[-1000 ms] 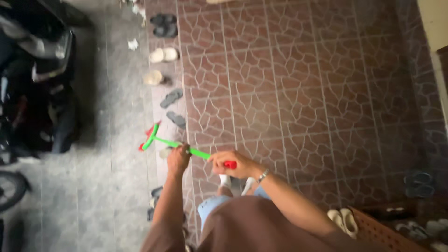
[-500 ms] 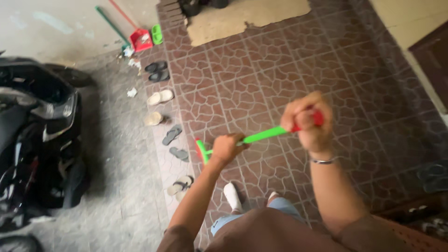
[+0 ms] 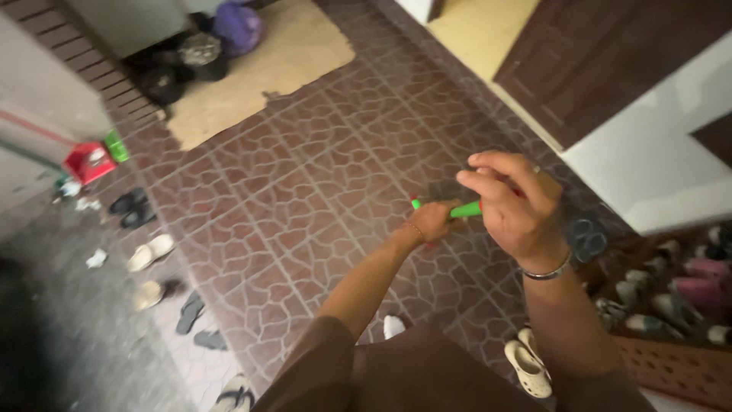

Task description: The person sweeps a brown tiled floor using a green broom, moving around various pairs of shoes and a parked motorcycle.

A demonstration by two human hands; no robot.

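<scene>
Both hands on the bright green plastic broom handle [image 3: 465, 208]. Left hand [image 3: 431, 221] wraps the shaft lower down, arm stretched forward; right hand [image 3: 512, 200] is clenched round the upper end, nearer the camera, silver bangle [image 3: 546, 271] at the wrist. Only a short green stretch shows between the two fists.

Change since a second ago: then the handle pointed left, toward the row of sandals, with the red-and-green brush head low at the tile edge. Half a second ago the right hand had lifted and the head sat close below the left fist. Now the handle points forward and right, over the reddish-brown crazed floor tiles [image 3: 305, 191], and the brush head is hidden behind the left hand; whether it touches the floor cannot be told.

The view has swung too: a dark brown wooden door [image 3: 610, 53] and cream wall now stand at upper right, a tan mat [image 3: 259, 69] at the top. My reading: the sweep has turned away from the sandal side toward the door side.

Around: red dustpan [image 3: 88, 162] well off left, loose sandals [image 3: 149, 252] along the tile edge, a cream clog [image 3: 530, 366] near the person's feet.
</scene>
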